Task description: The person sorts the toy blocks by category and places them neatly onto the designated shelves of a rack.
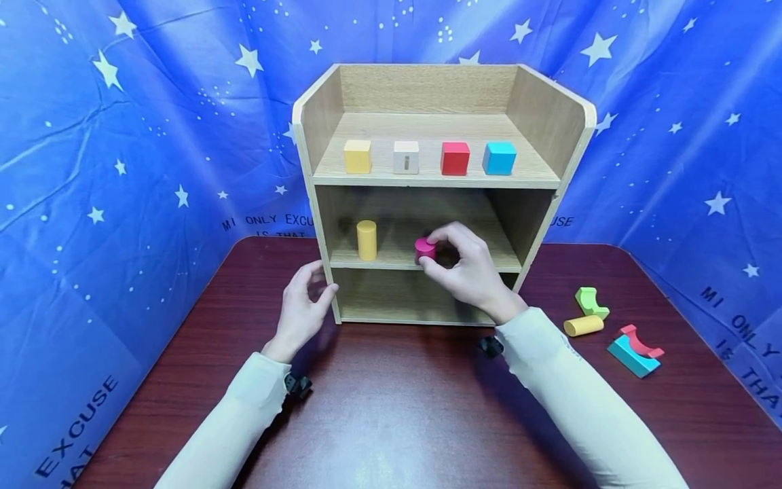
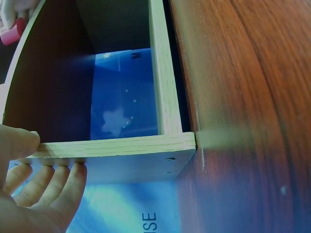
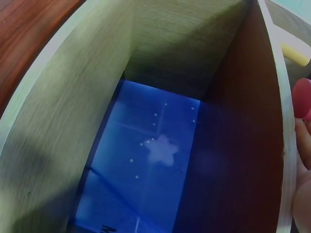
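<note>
A small wooden shelf (image 1: 436, 183) stands on the table. Resting at its left side panel is my left hand (image 1: 302, 309); in the left wrist view the thumb lies at the panel's edge and the fingers (image 2: 73, 187) touch its outer face. My right hand (image 1: 469, 268) pinches a short magenta cylinder block (image 1: 425, 250) between thumb and forefinger, at the front of the middle board. The magenta block (image 3: 302, 99) also shows at the right edge of the right wrist view. Left of it, a taller yellow cylinder block (image 1: 366, 240) stands upright on the same board.
Yellow (image 1: 357, 157), white (image 1: 406, 157), red (image 1: 455, 158) and blue (image 1: 499, 158) cubes line the top board. On the table (image 1: 397, 407) at right lie a green arch (image 1: 590, 303), a yellow cylinder (image 1: 583, 326), a red arch (image 1: 639, 341) and a blue piece (image 1: 632, 357).
</note>
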Available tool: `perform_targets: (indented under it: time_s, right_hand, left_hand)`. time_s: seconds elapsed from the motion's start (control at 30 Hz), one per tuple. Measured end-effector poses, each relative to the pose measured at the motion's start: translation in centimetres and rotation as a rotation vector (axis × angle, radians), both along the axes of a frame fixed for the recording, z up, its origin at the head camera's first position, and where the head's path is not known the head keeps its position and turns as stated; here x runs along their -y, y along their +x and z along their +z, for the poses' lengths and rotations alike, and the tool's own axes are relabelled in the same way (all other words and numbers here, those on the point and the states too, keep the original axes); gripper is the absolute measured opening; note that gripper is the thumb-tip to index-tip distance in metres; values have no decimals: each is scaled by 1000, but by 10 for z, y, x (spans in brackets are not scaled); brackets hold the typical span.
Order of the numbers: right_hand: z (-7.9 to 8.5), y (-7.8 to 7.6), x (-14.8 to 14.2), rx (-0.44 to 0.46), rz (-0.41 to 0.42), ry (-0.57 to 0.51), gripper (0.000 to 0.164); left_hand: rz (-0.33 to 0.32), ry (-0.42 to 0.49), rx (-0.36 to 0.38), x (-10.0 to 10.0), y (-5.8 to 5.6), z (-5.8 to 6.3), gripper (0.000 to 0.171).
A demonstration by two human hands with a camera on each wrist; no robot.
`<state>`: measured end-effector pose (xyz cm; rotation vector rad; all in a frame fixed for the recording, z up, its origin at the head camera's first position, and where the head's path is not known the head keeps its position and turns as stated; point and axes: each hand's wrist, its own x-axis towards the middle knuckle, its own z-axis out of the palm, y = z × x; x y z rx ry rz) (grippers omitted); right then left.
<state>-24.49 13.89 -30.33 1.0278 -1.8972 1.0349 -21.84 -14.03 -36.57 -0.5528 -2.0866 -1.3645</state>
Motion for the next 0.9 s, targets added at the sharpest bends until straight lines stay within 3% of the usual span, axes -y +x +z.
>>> perform_targets:
  time_s: [0.17,0.4,0.9]
  right_hand:
    - [-10,-10,-3,62,-68,-10,21]
    - [-7,-10,-4,123,-124,30,19]
    - [-2,-14,-6,271,-127,98,24]
  left_hand:
    - [2,3,8,-1,0,0,40]
    - [1,5,12,-1,0,-1,40]
    - [7,3,8,-1,-1,-2,40]
